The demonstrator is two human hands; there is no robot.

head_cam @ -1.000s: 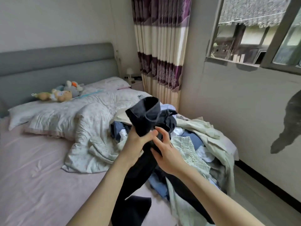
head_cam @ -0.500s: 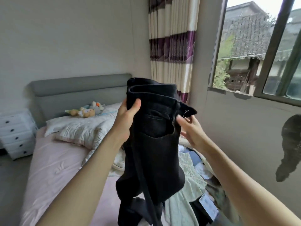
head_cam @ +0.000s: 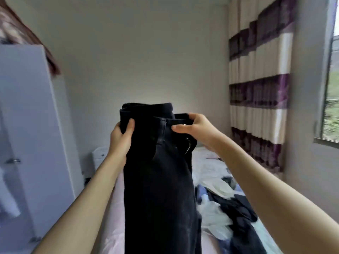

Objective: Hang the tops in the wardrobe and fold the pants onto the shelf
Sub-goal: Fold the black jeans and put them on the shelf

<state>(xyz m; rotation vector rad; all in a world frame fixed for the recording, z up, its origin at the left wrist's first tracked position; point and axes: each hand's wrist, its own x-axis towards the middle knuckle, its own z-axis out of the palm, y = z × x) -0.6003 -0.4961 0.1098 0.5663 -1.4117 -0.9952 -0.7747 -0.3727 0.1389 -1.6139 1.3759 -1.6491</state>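
Both hands — left hand (head_cam: 121,136), right hand (head_cam: 196,128) — grip black pants (head_cam: 157,180) by the waistband; no label readable.

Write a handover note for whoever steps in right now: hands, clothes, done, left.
Left hand: grips the waistband of the black pants, left side.
Right hand: pinches the waistband, right side.
Pants hang upright in the air over the bed, unfolded.
Clothes pile lies on the bed, right of the pants.
Wardrobe stands at left.
Done: pants picked up.
Left: fold and shelve them, then sort the pile.
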